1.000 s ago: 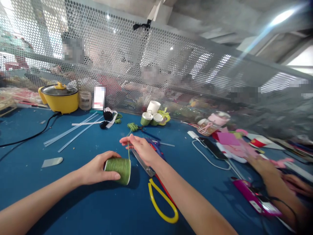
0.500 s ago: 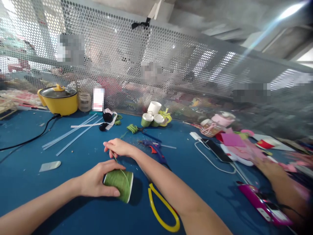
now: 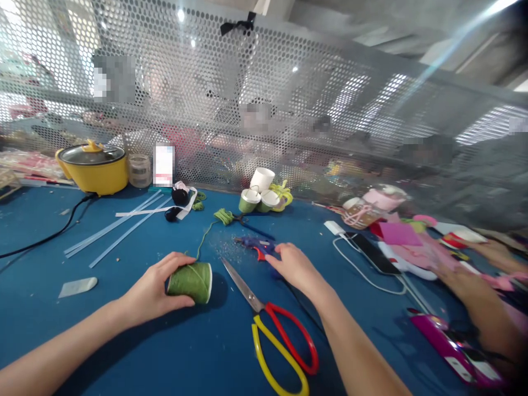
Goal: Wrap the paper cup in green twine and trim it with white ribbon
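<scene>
A small cup wrapped in green yarn (image 3: 193,281) lies on its side in my left hand (image 3: 160,285), its white rim facing right. My fingers and thumb close around its left end. A strand of yarn runs from it up to a green yarn bundle (image 3: 223,216). To the right, my right hand (image 3: 295,267) grips the rear of a blue hot glue gun (image 3: 254,243), whose nozzle points left; part of its handle is hidden under my fingers. Between my hands lie scissors (image 3: 256,306) with one yellow and one red handle, blades pointing away from me.
Three cups (image 3: 262,180), two green-wrapped, stand by the perforated metal screen (image 3: 223,110). Glue sticks (image 3: 127,228) and a yellow electric pot (image 3: 97,173) are at left. On the right are a phone (image 3: 373,253), a magenta device (image 3: 445,341) and another person's hands (image 3: 457,280).
My right hand has left the yarn strand near the cup and moved right onto the glue gun. The scissors are now uncovered. The cup has shifted slightly up and left in view.
</scene>
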`<action>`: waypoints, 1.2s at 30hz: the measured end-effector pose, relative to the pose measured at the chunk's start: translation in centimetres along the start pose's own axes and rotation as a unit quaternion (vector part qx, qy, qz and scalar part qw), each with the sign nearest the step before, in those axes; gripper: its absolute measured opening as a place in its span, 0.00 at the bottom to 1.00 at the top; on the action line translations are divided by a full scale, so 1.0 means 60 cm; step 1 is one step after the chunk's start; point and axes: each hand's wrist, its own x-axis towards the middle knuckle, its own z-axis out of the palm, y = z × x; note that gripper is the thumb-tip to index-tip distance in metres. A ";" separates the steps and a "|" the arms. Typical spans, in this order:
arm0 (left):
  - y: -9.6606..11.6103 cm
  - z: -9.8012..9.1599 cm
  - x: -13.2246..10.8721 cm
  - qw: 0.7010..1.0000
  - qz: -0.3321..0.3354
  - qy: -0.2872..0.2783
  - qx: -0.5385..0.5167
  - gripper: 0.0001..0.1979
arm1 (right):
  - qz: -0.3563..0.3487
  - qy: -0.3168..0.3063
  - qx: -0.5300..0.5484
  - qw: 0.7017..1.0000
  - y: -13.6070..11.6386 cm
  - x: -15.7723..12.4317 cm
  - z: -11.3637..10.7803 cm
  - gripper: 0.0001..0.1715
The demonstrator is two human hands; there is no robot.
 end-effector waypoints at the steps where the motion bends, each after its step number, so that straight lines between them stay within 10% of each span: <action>1: -0.001 0.000 0.000 1.000 -0.004 0.004 0.006 0.25 | 0.009 -0.007 -0.012 1.000 0.009 -0.002 0.010 0.06; 13: -0.013 -0.012 0.007 0.999 -0.011 0.007 0.034 0.25 | 0.059 -0.019 0.126 0.990 0.020 -0.006 0.028 0.13; 19: -0.018 -0.013 0.005 1.000 -0.010 -0.013 0.019 0.26 | 0.009 -0.111 0.402 0.909 -0.022 -0.053 -0.009 0.15; 25: -0.014 -0.021 0.008 1.000 -0.017 -0.020 0.015 0.25 | -0.076 -0.148 0.352 0.921 -0.071 -0.094 -0.007 0.14; 36: -0.016 -0.028 0.010 0.991 -0.121 -0.043 -0.032 0.26 | -0.265 -0.031 0.161 0.950 -0.082 -0.114 0.001 0.06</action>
